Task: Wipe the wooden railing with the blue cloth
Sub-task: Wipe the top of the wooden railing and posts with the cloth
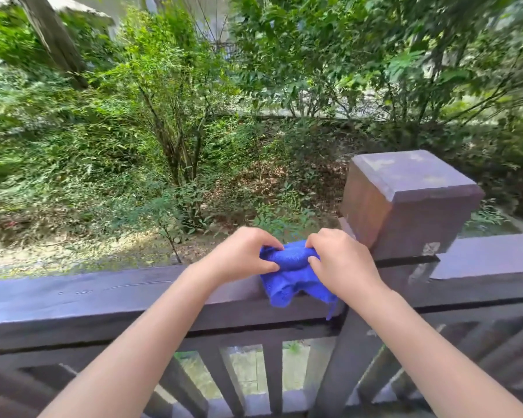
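A dark brown wooden railing runs across the view, its flat top rail wide and slightly glossy. The blue cloth is bunched up over the top rail just left of a square post. My left hand pinches the cloth's left end. My right hand grips its right end, fingers curled over the fabric. Both hands hold the cloth between them; its lower folds hang over the rail's near face.
A thick square post with a flat cap rises right of the cloth. The rail continues beyond it. Vertical balusters stand below. Behind the railing the ground drops to shrubs and trees.
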Available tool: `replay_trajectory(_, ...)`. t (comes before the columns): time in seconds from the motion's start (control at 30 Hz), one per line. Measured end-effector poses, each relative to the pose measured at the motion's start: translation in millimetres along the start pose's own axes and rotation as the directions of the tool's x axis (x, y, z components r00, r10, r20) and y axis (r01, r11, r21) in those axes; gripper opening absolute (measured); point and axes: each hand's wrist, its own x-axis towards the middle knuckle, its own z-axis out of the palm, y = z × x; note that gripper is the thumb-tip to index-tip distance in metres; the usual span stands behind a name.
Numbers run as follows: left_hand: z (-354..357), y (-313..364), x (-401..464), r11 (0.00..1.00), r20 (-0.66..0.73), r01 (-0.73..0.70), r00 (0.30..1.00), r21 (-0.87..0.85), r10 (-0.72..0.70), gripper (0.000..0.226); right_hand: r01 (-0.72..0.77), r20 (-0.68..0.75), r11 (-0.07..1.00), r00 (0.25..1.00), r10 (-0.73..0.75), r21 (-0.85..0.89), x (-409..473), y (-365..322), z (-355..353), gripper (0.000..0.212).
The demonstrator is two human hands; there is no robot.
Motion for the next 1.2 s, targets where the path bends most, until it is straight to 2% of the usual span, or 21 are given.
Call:
replay_trajectory(0.07, 12.5, -1.9, 2.5, 1.0, 0.025, 0.005, 1.0, -0.001, -0.005, 0.034, 0.009, 0.048, 0.996, 0.999, -0.005, -0.085, -3.1, 2.4, 7.4, 0.017)
replay_trajectory(0.17, 28.6, -2.4, -1.3, 1.0, 0.007, 0.031, 0.999, 0.006, -0.031, 0.036, 0.023, 0.015, 0.986, 1.0, -0.021, -0.165, -12.0, 3.8, 17.5, 0.01)
replay_trajectory(0.23, 37.5, -0.8, -7.7, 0.997, -0.001, 0.028, 1.0, 0.07, -0.028, 0.04, 0.041, 0.002, 0.997, 0.999, -0.041, -0.068, -20.4, 1.6, 24.6, 0.004)
replay_trajectory(0.33, 55.4, 6.1, -23.6, 0.983, 0.019, 0.106, 0.994, 0.152, -0.11, 0.045, 0.042, -0.038, 0.997, 0.998, -0.045, -0.058, -35.5, 0.4, 39.6, 0.029)
replay_trajectory(0.4, 66.0, 17.0, -28.1, 0.979, -0.095, 0.14, 0.987, 0.149, -0.127, 0.047, 0.004, -0.072, 0.999, 0.997, -0.001, 0.043, -36.4, 4.6, 48.7, 0.037)
replay_trajectory(0.47, 73.8, 31.3, -21.1, 0.987, -0.187, 0.103, 0.979, 0.121, -0.08, 0.05, -0.015, -0.037, 0.989, 0.999, 0.021, 0.15, -28.1, 10.1, 56.8, 0.047)
replay_trajectory(0.57, 89.9, 42.2, -2.1, 0.986, -0.183, 0.094, 0.981, 0.14, -0.068, 0.048, -0.024, -0.011, 0.996, 1.0, 0.025, 0.091, -14.5, 15.1, 70.1, 0.05)
replay_trajectory(0.7, 101.3, 35.4, 3.4, 0.978, -0.22, 0.138, 0.97, 0.155, -0.102, 0.045, -0.11, -0.061, 0.992, 0.992, 0.114, 0.059, -15.5, 13.3, 82.8, 0.049)
replay_trajectory(0.87, 93.3, 33.6, -1.2, 0.977, -0.241, 0.127, 0.967, 0.168, -0.084, 0.045, -0.121, -0.084, 0.989, 0.988, 0.128, 0.084, -13.0, 8.8, 84.7, 0.047)
replay_trajectory(0.93, 89.1, 21.2, -7.7, 0.978, -0.239, 0.122, 0.968, 0.167, -0.08, 0.044, -0.097, -0.063, 0.99, 0.993, 0.104, 0.104, -9.0, -2.1, 86.2, 0.048)
replay_trajectory(1.1, 68.1, -36.7, -48.8, 0.952, -0.188, 0.244, 0.96, 0.186, -0.21, 0.047, 0.071, 0.017, 0.982, 0.997, -0.075, 0.176, 11.0, -62.4, 100.0, 0.052)
replay_trajectory(1.2, 65.1, -43.0, -57.2, 0.94, -0.179, 0.295, 0.948, 0.169, -0.265, 0.048, 0.11, 0.046, 0.981, 0.992, -0.119, 0.16, 8.2, -55.7, 101.5, 0.052)
